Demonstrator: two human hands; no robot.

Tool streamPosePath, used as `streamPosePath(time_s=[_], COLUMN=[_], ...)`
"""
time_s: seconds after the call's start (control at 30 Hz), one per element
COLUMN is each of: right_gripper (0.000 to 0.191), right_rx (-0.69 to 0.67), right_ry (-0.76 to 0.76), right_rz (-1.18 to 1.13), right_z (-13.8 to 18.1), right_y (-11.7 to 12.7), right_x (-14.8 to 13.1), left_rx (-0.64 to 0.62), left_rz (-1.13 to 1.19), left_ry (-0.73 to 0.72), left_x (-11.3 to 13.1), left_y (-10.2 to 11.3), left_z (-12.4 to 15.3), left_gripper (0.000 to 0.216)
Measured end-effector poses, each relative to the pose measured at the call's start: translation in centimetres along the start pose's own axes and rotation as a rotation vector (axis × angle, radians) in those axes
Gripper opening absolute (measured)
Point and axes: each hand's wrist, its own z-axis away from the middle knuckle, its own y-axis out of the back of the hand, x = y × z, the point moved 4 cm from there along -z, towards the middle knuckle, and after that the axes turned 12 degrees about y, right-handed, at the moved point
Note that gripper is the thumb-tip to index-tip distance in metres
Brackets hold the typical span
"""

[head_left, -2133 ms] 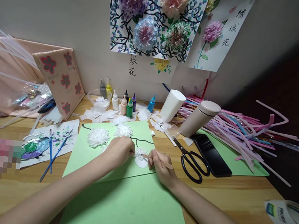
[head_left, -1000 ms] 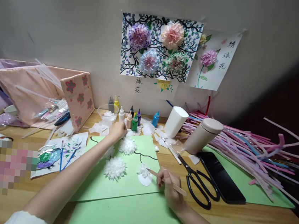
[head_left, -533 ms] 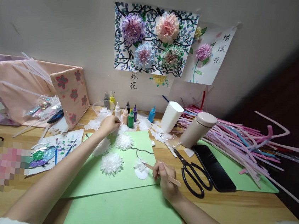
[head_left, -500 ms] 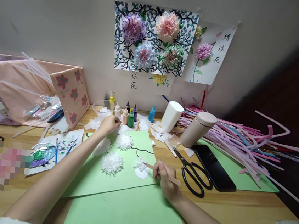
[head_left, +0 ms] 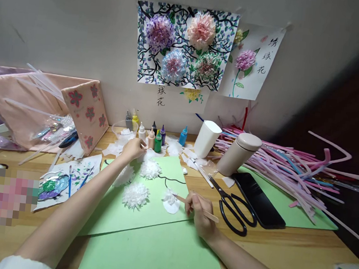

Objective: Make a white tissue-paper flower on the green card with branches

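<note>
My right hand (head_left: 200,213) grips a flat wooden stick (head_left: 211,216). The stick's far end is at a small tuft of white tissue paper (head_left: 169,196) on a white paper disc (head_left: 171,206). Reaching to the back, my left hand (head_left: 133,149) has its fingertips pinched beside the white and peach paint bottles (head_left: 151,140), over scraps of white tissue; I cannot make out what is in them. Fluffy white paper flowers (head_left: 135,195) rest on the green card (head_left: 154,221), which bears a black painted branch (head_left: 174,180). My left forearm partly covers one flower.
Black scissors (head_left: 234,208) and a phone (head_left: 259,200) lie right of the card. Behind them stand a white cup (head_left: 207,139) and a beige canister (head_left: 240,153), near pink pipe cleaners (head_left: 294,172). A paint palette (head_left: 52,186) and a fabric box (head_left: 85,114) are at left.
The whole view has shifted slightly. My left hand stays by the bottles with its fingers pinched, and my right hand keeps the stick at the tissue tuft.
</note>
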Motion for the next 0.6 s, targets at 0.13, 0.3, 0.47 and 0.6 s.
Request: streamPosePath(time_s=[0.13,0.3,0.47,0.6], right_gripper=[0.050,0.051,0.049,0.050], right_rx=[-0.005,-0.014,-0.022,-0.027], right_ry=[-0.021,-0.053,-0.064,-0.052], right_rz=[-0.007,-0.006,-0.019,-0.015], right_z=[0.0,0.0,0.1,0.0], right_y=[0.0,0.0,-0.1,-0.1], right_x=[0.0,0.2,0.5,0.2], left_rx=[0.058,0.123,0.079,0.081], left_rz=[0.006,0.014,0.064,0.062], left_ry=[-0.052,-0.126,-0.182,-0.153], left_x=[0.3,0.5,0.1,-0.4], left_y=[1.2,2.2,1.8,1.5], left_z=[0.9,2.0,1.8,1.3], left_gripper=[0.026,0.020,0.018,0.016])
